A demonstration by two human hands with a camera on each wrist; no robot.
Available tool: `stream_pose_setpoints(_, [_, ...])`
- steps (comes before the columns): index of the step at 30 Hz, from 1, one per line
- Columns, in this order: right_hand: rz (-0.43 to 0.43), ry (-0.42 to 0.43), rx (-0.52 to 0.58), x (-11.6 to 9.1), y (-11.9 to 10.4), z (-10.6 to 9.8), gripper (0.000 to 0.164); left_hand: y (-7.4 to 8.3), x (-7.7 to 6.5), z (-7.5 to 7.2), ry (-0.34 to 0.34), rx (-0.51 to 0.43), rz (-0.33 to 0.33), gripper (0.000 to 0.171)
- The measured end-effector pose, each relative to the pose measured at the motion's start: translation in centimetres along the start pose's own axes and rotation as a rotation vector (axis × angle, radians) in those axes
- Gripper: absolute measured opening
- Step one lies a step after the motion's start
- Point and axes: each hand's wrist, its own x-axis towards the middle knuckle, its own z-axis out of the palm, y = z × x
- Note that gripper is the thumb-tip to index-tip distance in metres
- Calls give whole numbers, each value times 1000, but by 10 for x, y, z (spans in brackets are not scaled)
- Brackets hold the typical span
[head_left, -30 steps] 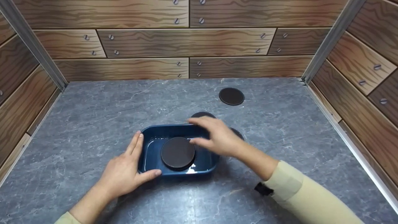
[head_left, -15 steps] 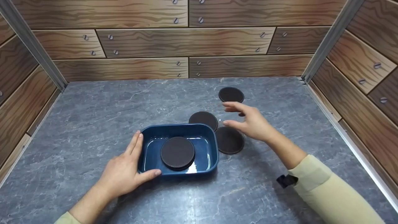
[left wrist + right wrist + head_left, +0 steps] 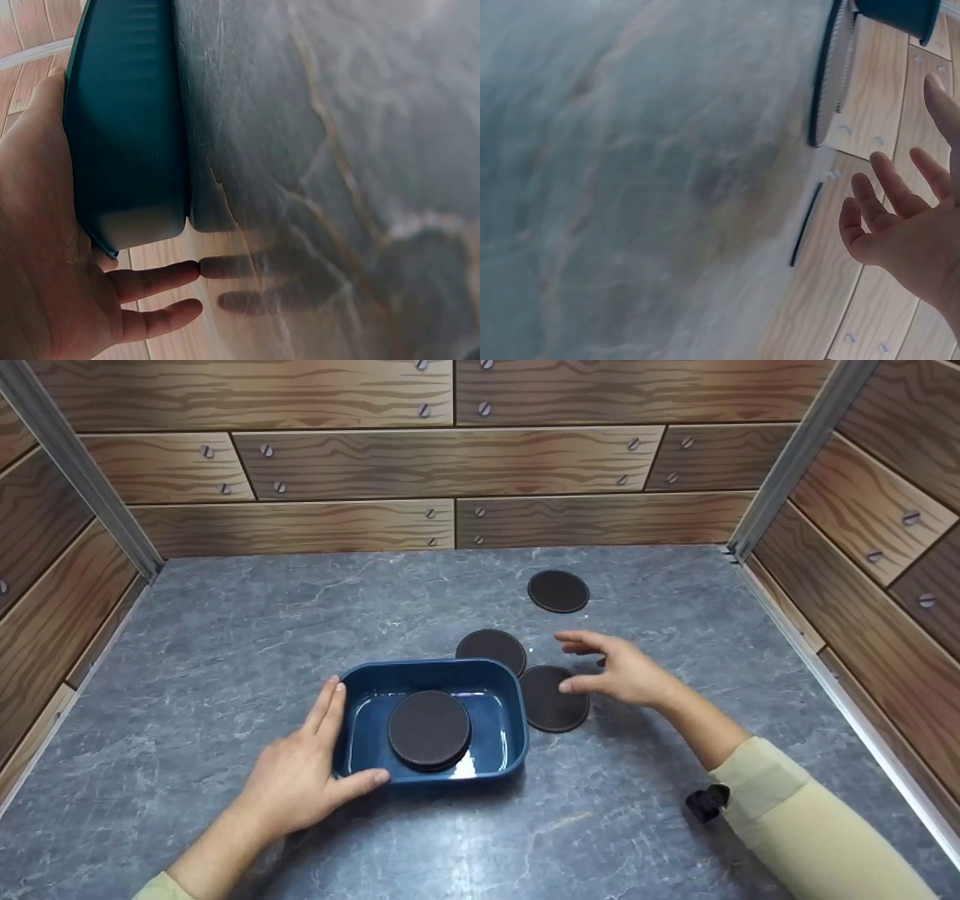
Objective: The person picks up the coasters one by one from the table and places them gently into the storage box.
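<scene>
In the head view, my left hand (image 3: 296,776) lies against the left end of a blue rectangular baking dish (image 3: 431,777). Its fingers extend along the left rim and the thumb rests on the front rim; the left wrist view shows two straight fingers beside the dish wall (image 3: 127,127). Inside the dish sits a small stack of round black stitched coasters (image 3: 429,729). My right hand (image 3: 626,669), holding nothing, hovers with parted fingers at the right of a black coaster (image 3: 553,706). The thumb overlaps that coaster in the head view.
Another coaster (image 3: 491,651) lies behind the dish, partly hidden by its back rim. Farther back is a third loose coaster (image 3: 559,591). Wood-print walls (image 3: 360,465) enclose the grey marbled table (image 3: 247,622) at the back and sides.
My right hand has moved from over the dish to the right, then slightly toward me, uncovering the near loose coasters. My left hand, the dish and the coasters have stayed put.
</scene>
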Motion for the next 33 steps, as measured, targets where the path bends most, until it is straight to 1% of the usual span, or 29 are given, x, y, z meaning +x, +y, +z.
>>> stream_pose_setpoints(4, [15,-45,19,-2,7,1,82,0,1,0,-1,2,0,127])
stream_pose_setpoints(7, [0,-70,41,-4,11,1,83,1,1,0,0,-3,4,126])
stream_pose_setpoints(17, [20,-119,44,-7,20,7,88,0,0,0,-13,-2,-8,128])
stream_pose_setpoints(19, [17,-130,30,-7,21,8,89,0,0,0,-16,0,-8,128])
stream_pose_setpoints(26, [14,-164,-69,-5,22,12,95,0,0,-1,-13,-3,-5,128])
stream_pose_setpoints(33, [35,-180,-107,-2,20,15,102,-1,1,0,-14,-4,-5,128])
